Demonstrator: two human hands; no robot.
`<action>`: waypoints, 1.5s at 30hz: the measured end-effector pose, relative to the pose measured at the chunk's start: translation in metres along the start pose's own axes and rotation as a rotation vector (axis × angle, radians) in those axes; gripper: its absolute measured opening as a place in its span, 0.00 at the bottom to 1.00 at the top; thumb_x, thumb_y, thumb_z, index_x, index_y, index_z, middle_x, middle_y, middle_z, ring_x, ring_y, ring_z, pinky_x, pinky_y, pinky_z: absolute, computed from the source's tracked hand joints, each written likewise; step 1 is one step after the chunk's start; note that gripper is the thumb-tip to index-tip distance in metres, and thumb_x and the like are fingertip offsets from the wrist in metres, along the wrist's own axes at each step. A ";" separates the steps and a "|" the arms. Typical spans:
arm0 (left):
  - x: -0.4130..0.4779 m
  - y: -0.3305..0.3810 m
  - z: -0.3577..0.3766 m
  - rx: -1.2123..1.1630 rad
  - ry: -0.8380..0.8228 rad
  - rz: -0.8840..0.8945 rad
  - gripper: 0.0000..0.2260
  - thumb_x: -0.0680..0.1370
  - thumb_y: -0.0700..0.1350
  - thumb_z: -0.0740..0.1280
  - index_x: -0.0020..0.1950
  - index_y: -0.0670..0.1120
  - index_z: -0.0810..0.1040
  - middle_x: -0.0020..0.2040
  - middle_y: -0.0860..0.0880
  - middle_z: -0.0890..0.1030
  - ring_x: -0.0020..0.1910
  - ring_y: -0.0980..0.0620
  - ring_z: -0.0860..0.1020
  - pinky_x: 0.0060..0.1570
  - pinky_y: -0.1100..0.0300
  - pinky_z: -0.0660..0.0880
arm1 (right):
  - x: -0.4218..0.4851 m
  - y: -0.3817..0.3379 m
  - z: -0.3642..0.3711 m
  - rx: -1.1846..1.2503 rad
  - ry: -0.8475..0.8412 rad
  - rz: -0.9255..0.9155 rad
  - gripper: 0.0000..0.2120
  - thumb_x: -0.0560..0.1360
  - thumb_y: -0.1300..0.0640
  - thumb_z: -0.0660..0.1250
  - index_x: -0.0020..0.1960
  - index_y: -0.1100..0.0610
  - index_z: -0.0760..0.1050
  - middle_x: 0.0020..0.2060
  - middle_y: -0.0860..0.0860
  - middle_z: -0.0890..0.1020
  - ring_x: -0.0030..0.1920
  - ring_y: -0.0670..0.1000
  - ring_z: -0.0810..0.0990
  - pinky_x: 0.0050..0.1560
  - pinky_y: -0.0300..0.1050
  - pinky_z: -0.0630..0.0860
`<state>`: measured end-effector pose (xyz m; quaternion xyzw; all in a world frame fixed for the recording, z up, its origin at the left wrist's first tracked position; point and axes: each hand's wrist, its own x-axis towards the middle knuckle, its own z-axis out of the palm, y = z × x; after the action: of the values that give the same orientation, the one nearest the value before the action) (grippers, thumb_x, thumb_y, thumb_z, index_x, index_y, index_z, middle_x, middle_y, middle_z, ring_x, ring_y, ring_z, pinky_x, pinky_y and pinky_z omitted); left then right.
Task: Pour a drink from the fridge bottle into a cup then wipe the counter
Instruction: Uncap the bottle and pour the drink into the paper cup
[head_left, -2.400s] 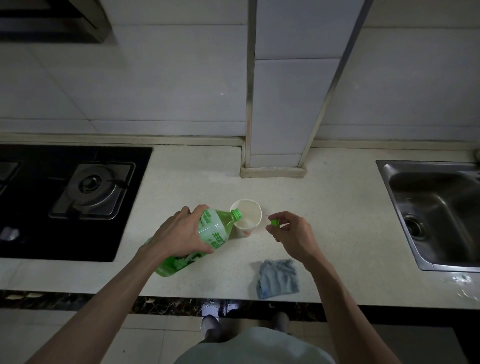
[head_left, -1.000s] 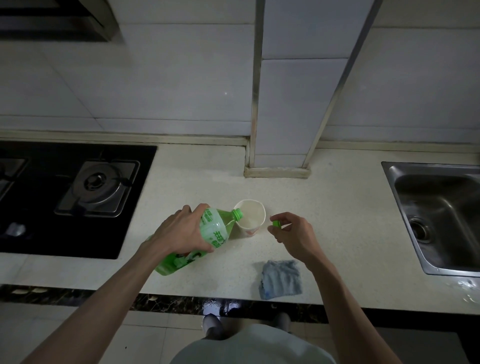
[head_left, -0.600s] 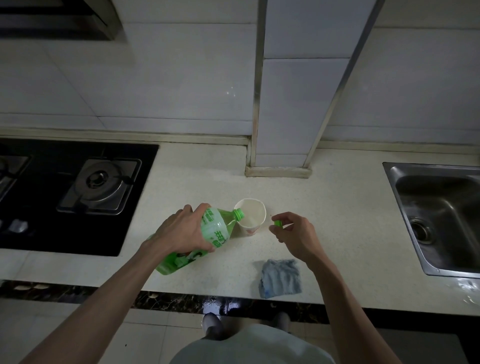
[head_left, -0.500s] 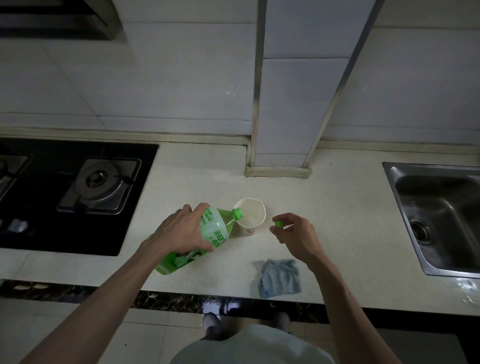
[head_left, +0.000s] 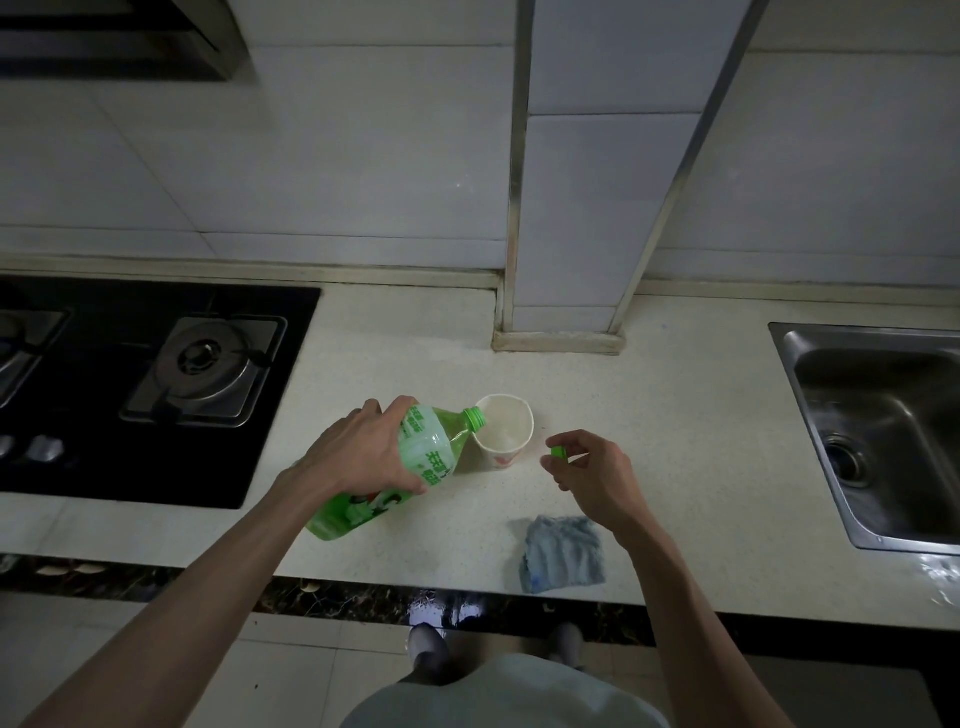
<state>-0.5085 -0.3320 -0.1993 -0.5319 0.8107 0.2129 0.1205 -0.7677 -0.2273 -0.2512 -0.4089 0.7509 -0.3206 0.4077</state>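
Pouring bottle (head_left: 431, 457) still over cup (head_left: 502, 458)

Bare counter (head_left: 701, 441) lies open mid-right, between paper cup (head_left: 505, 436) and sink (head_left: 789, 364). A tiled pillar (head_left: 571, 218) blocks upper centre, the gas hob (head_left: 104, 452) the left, a cloth (head_left: 563, 553) lower centre.

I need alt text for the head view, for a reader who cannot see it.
A left hand tilts a green bottle toward a paper cup on a counter; the right hand pinches its cap. A cloth lies nearby.
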 end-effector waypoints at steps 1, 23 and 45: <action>0.000 0.000 -0.001 0.003 0.000 -0.001 0.46 0.61 0.65 0.75 0.73 0.57 0.56 0.55 0.49 0.70 0.50 0.50 0.75 0.45 0.54 0.77 | 0.000 0.000 0.000 0.001 0.001 -0.001 0.12 0.75 0.55 0.72 0.58 0.54 0.80 0.47 0.49 0.83 0.36 0.46 0.81 0.34 0.31 0.72; 0.000 0.002 -0.010 0.016 0.000 0.008 0.46 0.61 0.65 0.75 0.73 0.56 0.56 0.55 0.49 0.71 0.50 0.50 0.75 0.47 0.54 0.78 | -0.002 0.000 -0.001 -0.003 0.002 0.003 0.13 0.75 0.55 0.72 0.59 0.56 0.80 0.47 0.50 0.82 0.37 0.47 0.81 0.34 0.31 0.72; 0.002 0.001 -0.018 0.036 0.011 0.003 0.46 0.61 0.65 0.75 0.73 0.56 0.56 0.55 0.48 0.71 0.50 0.49 0.75 0.47 0.53 0.78 | 0.004 -0.002 -0.002 -0.033 -0.031 0.011 0.13 0.75 0.55 0.71 0.59 0.55 0.79 0.49 0.50 0.81 0.37 0.45 0.81 0.27 0.27 0.69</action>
<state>-0.5099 -0.3419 -0.1844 -0.5296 0.8159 0.1954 0.1251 -0.7699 -0.2312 -0.2494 -0.4162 0.7520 -0.2995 0.4143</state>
